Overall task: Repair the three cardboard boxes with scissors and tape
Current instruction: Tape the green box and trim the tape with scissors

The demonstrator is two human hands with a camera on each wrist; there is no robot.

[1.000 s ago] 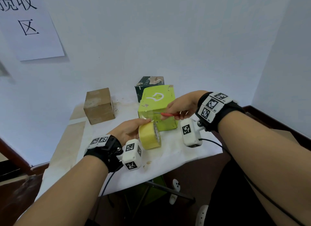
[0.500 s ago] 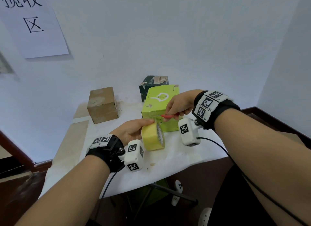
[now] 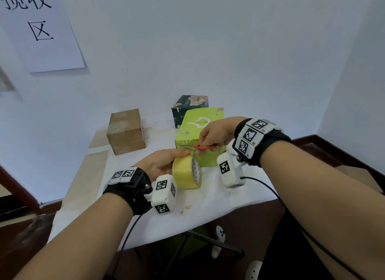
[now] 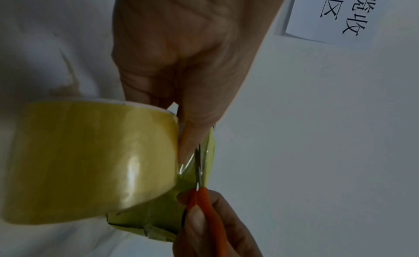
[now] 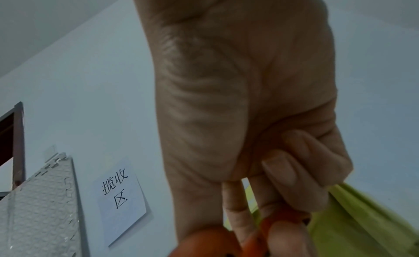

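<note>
Brown box (image 3: 126,131) sits off to the left on the white table (image 3: 218,204). Left hand (image 3: 160,163) has its fingers wrapped round the yellow tape roll (image 3: 186,172), in front of the green box (image 3: 200,131). Right hand (image 3: 216,133) grips orange scissors (image 3: 205,147), blades at the clear strip. Dark box (image 3: 188,107) is behind.

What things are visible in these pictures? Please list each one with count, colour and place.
cardboard box: 1, brown, table's back left
dark box: 1, dark green, at the wall
green box: 1, lime green, table's middle
tape roll: 1, yellow, in left hand
scissors: 1, orange handles, at the tape
table: 1, white cover
paper sign: 1, white, on wall
left hand: grips tape roll
right hand: grips scissors
</note>
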